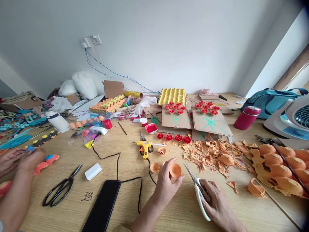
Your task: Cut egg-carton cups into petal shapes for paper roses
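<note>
My left hand (166, 180) grips an orange egg-carton cup (175, 170) between thumb and fingers, its hollow facing up. In my right hand (214, 201) are white-handled scissors (199, 196), their blades pointing up and left toward the cup but apart from it. The blades look slightly parted. Another cut carton cup (154, 167) sits on the table left of my left hand. Behind it, an unpainted carton rose (162, 151) lies beside a yellow glue gun (145, 148). Several red-painted roses (178, 138) stand in a row farther back.
Orange carton scraps (207, 154) are heaped behind my right hand. An egg carton (277, 164) lies at right. A phone (102, 206), black scissors (62, 187) and cables lie left. Another person's hands (26, 161) work at far left. Cardboard sheets (177, 120) bear red roses.
</note>
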Tool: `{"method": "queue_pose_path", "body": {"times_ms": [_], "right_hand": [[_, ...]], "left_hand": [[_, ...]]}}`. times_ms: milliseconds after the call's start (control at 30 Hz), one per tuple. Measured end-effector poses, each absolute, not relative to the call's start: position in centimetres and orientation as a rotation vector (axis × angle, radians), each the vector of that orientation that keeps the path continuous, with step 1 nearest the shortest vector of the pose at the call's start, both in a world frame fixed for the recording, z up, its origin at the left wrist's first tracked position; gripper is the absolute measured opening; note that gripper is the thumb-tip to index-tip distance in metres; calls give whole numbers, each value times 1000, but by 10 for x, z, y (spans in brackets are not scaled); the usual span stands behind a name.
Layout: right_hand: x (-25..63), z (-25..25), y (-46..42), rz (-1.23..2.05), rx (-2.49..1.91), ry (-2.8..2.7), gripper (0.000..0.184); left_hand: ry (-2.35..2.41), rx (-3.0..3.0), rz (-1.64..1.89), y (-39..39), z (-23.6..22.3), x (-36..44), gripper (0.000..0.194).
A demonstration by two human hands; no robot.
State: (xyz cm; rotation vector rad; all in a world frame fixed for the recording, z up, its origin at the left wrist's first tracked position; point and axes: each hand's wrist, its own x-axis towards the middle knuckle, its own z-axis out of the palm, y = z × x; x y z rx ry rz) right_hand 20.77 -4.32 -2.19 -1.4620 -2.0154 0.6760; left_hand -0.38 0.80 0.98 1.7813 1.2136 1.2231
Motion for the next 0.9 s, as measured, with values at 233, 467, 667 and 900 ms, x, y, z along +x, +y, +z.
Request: {"method": "queue_pose_path", "body": {"times_ms": [233,467,667,900], "right_hand": [[201,-16,-45,604,-1430,-2083,15],[199,-15,-44,490,-1410,-2086,9],[199,-15,-44,436,-1413,-2090,14],[200,-16,-44,411,-1381,-2095,10]], "left_hand": [[1155,1839,1168,2,9,1,55],[1146,1876,1206,-1,6,9,47],[1144,1930,1191,-4,0,10,54],[1132,1983,1191,-4,-2,7,68]]}}
